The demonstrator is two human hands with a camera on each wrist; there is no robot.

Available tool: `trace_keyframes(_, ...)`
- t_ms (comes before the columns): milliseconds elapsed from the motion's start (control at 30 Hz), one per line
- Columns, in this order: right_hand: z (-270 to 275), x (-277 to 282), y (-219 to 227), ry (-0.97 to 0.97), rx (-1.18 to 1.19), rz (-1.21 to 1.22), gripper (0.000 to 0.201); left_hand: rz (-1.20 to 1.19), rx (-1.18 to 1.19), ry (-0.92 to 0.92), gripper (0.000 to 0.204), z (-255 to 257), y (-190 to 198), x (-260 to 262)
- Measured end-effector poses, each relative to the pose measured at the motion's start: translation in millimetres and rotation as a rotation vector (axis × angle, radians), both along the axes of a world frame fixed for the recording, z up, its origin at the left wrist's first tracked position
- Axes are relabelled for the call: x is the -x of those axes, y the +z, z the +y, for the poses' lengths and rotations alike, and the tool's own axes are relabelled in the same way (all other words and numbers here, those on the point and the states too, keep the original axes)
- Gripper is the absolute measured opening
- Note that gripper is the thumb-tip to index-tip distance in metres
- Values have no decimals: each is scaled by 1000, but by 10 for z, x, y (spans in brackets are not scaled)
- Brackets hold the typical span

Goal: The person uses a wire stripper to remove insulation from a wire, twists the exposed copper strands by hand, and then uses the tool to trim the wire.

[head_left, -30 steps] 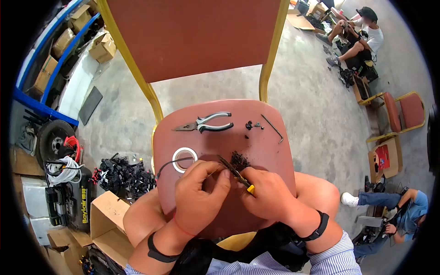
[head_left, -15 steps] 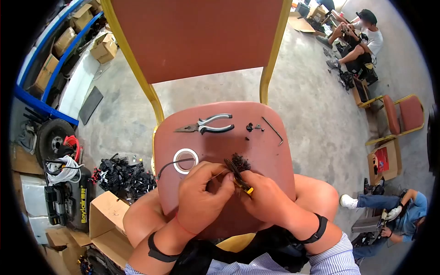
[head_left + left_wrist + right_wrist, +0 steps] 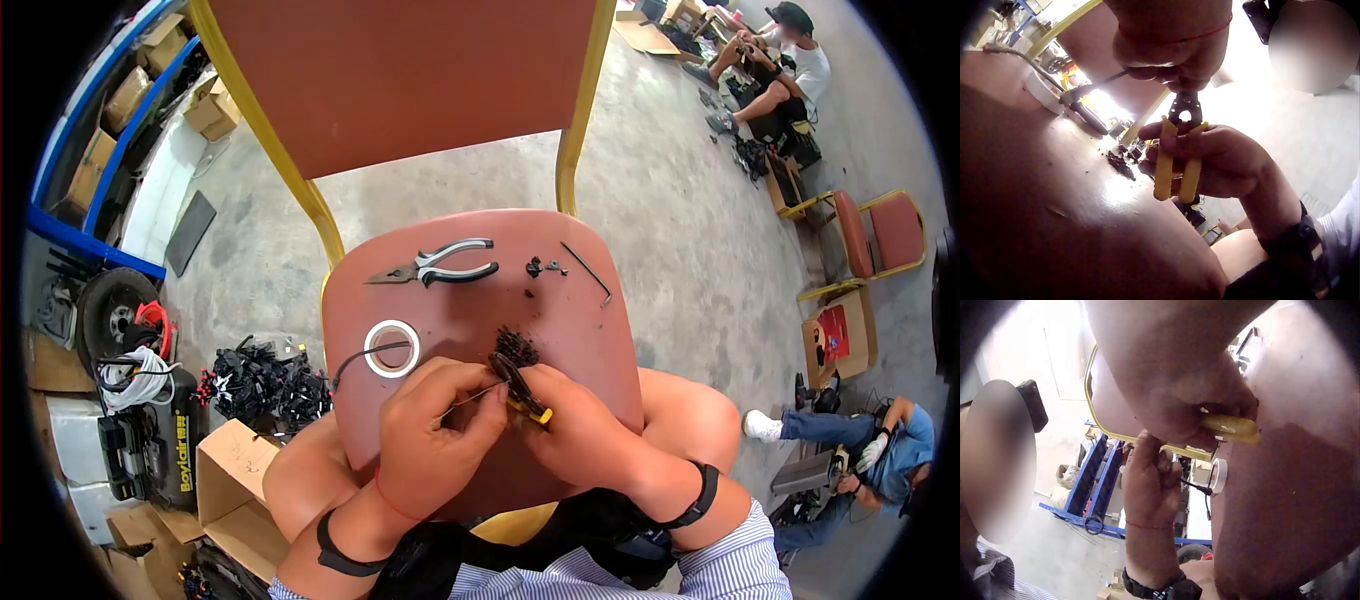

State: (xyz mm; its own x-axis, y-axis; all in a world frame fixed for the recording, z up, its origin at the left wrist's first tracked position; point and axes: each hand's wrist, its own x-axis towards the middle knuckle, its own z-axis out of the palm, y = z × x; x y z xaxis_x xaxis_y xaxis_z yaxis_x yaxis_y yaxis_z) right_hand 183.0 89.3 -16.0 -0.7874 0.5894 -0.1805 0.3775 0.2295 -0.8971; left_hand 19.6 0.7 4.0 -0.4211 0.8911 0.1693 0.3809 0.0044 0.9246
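Note:
On the red chair seat (image 3: 480, 225), my two hands meet near the front. My right hand (image 3: 580, 420) grips yellow-handled wire strippers (image 3: 530, 405); the left wrist view shows both yellow handles (image 3: 1165, 169) and the dark, holed head. Close against that head, my left hand (image 3: 435, 415) pinches a thin wire (image 3: 466, 401) between thumb and fingers. A black cable (image 3: 355, 362) runs from the seat's left edge across a white tape roll (image 3: 391, 324) towards my left hand. My fingers hide the tips of the strippers and the wire's end.
A pile of black scraps (image 3: 516, 346) lies just beyond the strippers. Grey-black pliers (image 3: 428, 270), small black parts (image 3: 534, 267) and a hex key (image 3: 586, 271) lie farther back. Left of the chair are heaped black connectors (image 3: 265, 385) and an open cardboard box (image 3: 235, 465).
The strippers have swung slightly, their tips now nearer my left fingers and pointing more steeply away from me. Both hands keep their hold. The head view has shifted a little.

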Motion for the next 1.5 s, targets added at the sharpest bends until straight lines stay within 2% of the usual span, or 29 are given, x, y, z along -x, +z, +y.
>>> trace_keyframes(333, 28, -10, -8, -19, -19, 60, 53, -20, 19, 16, 12, -18, -28, -3)
trace_keyframes(533, -4, -8, -12, -25, -44, 44, 56, -8, 31, 16, 11, 2, -14, -3)
trace_keyframes(733, -8, -4, 26, -42, -44, 51, 54, 43, 35, 65, 10, 7, -39, -32)
trace_keyframes(1133, -16, 7, -5, -58, -211, 37, 52, -162, -1, 49, 13, -33, -252, -32)
trace_keyframes(1500, -18, 11, 10, -53, -390, -39, 41, -341, 89, 24, 10, -55, -198, -28)
